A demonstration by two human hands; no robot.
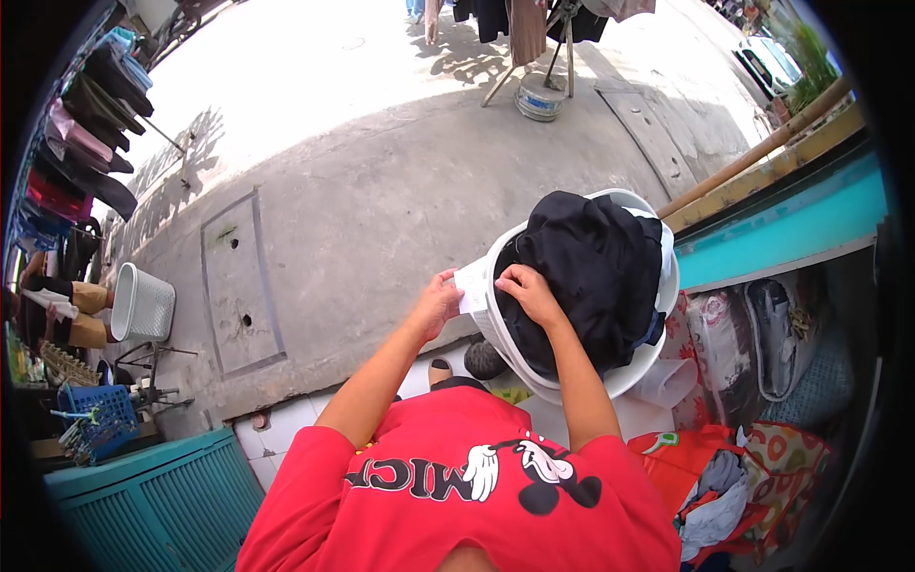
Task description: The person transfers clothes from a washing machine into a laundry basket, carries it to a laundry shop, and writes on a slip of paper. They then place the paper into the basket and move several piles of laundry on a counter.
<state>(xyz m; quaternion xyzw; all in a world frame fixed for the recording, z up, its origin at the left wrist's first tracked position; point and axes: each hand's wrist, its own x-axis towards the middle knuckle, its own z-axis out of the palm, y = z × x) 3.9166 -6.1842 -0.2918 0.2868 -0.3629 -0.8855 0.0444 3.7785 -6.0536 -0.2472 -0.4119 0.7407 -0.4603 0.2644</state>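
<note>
A white laundry basket [671, 259] heaped with dark clothes stands in front of me, right of centre. Black cloth [593, 272] fills most of its top, with some white cloth [658, 229] at the far side. At the basket's left edge is a small white slip [472, 289], like paper or a label, with faint marks. My left hand [438, 303] pinches its outer edge. Bent fingers of my right hand [530, 291] close together at the basket's left rim, beside the slip and the black cloth; what they grip is hidden.
A bag of clothes [720, 496] and a wrapped bundle [720, 334] lie at right. Another white basket [143, 303] stands on the left near a seated person [86, 315]. Clothes hang on racks left and ahead; a bucket [539, 97] sits below the far rack.
</note>
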